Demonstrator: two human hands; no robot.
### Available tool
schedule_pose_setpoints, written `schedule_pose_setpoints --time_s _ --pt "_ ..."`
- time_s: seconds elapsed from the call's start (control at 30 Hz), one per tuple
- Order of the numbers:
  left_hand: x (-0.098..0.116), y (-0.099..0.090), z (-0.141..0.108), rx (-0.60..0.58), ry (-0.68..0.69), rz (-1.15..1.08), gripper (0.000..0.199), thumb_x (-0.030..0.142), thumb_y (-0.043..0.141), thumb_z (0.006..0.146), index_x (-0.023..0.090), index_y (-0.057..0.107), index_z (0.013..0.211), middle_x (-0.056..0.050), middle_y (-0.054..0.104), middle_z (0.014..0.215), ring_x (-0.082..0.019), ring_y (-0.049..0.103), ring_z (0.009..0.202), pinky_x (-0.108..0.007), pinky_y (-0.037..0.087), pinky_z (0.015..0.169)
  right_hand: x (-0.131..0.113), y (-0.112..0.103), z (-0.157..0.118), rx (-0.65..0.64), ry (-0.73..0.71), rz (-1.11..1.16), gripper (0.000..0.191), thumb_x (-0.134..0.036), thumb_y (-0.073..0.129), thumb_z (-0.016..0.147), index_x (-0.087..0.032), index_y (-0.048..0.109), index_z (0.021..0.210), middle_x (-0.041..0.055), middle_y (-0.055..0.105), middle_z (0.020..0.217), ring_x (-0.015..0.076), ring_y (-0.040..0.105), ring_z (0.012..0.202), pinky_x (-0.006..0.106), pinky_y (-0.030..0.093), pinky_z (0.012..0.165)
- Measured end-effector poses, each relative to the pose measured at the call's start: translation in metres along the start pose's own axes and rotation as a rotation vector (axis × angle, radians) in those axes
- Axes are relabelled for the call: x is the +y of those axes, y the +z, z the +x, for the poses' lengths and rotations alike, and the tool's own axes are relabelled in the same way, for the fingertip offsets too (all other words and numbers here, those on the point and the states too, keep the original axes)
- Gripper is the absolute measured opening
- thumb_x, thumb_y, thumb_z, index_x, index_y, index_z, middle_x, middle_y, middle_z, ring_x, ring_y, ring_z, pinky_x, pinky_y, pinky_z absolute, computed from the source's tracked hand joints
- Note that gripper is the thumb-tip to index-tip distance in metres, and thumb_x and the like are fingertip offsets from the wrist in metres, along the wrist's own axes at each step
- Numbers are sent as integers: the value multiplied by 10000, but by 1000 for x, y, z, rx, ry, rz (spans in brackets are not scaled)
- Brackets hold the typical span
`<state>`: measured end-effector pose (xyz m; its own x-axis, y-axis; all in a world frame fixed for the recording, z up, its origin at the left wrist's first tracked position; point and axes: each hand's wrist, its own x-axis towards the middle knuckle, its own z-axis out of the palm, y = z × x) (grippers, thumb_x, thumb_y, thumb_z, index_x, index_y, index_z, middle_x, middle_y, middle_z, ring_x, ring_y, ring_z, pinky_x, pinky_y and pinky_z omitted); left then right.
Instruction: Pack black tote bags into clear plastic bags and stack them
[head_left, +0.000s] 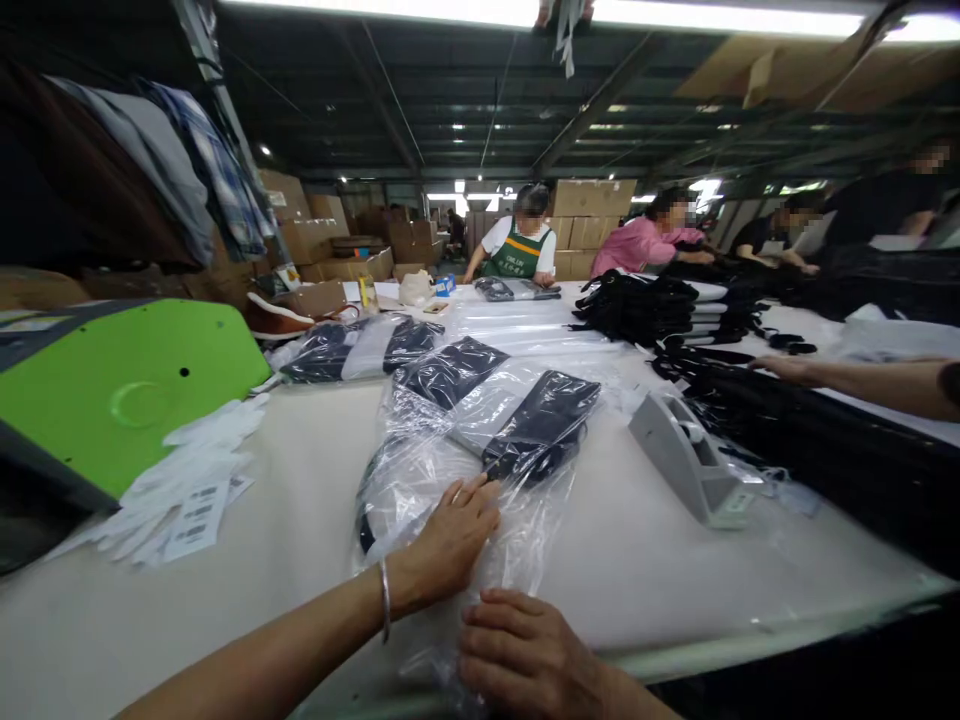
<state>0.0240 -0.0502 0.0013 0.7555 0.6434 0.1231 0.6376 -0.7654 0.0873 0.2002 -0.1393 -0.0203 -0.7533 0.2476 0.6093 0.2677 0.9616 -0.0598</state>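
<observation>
A folded black-and-grey garment point(536, 415) lies inside a clear plastic bag point(427, 475) on the table in front of me. My left hand point(454, 530), with a bangle on the wrist, rests flat on the bag just below the garment, its fingers stretched out. Closer to the table's front edge, my right hand point(525, 650) has its fingers curled together over the loose near end of the bag. Its fingertips touch the crumpled plastic, and the thumb is hidden.
A green machine point(142, 390) stands at left beside white gloves point(202, 455) and barcode labels point(196, 520). A grey tape dispenser point(690, 460) sits at right. Behind are another bagged garment point(360, 348) and stacked black garments point(667, 310). A co-worker's hand point(787, 370) reaches in at right.
</observation>
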Motion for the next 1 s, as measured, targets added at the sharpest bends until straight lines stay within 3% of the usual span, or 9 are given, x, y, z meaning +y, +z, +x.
schedule_pose_setpoints --time_s 0.2,0.33,0.47,0.53,0.67,0.73,0.8,0.9,1.0 --pt "-38 0 0 65 -97 144 395 25 491 814 172 565 1173 -148 336 1579 -317 215 1493 -560 159 1200 -3 -10 2 17 107 264 216 -233 428 1019 -146 602 1112 90 751 1009 149 690 1017 277 515 997" --pt "-54 -12 -5 118 42 66 405 4 505 802 183 591 1155 -131 368 1562 -299 248 1478 -514 212 1189 -1 -16 13 119 338 409 206 -238 431 1014 -184 613 1091 74 736 913 145 700 876 242 557 822" --pt "-49 -23 -23 23 47 -320 172 105 583 818 197 675 931 -60 695 1079 -211 612 1045 -319 454 932 7 -22 30 249 431 354 176 -176 579 950 -205 645 1111 39 753 892 131 707 791 210 539 755" --pt "-48 -31 -36 -93 -70 -583 97 214 596 857 195 690 871 -12 690 837 -157 620 793 -250 464 743 13 -25 39 291 472 352 203 -163 632 920 -208 657 1116 26 758 888 124 710 783 200 530 754" --pt "-54 -52 -66 -197 -236 -1019 449 473 354 989 188 701 980 -37 698 914 -173 622 834 -267 466 742 25 -28 62 256 751 562 157 -281 587 959 -189 701 902 9 722 771 113 681 692 202 522 678" --pt "-49 -61 -75 -118 -225 -1197 469 526 385 966 211 636 1205 -71 676 1159 -219 611 1049 -322 469 887 30 -26 76 237 914 726 291 -374 551 972 -172 680 807 13 699 732 113 661 635 207 518 612" --pt "-36 -65 -77 -13 -216 -1246 547 463 624 850 251 532 1345 -63 624 1285 -237 572 1156 -344 438 976 35 -25 90 214 999 858 354 -447 549 958 -163 667 782 14 685 711 120 650 604 213 514 565" --pt "-9 -59 -70 174 -378 -1041 336 271 709 764 235 637 1090 0 678 978 -178 614 893 -288 455 839 45 -31 103 153 1024 918 409 -508 555 933 -158 669 756 11 667 683 129 639 605 229 518 567" --pt "5 -48 -64 308 -518 -924 77 276 602 855 208 619 824 30 599 737 -141 549 698 -264 417 697 60 -48 87 39 1001 918 395 -531 553 923 -180 705 1025 39 729 862 170 686 792 283 553 734"
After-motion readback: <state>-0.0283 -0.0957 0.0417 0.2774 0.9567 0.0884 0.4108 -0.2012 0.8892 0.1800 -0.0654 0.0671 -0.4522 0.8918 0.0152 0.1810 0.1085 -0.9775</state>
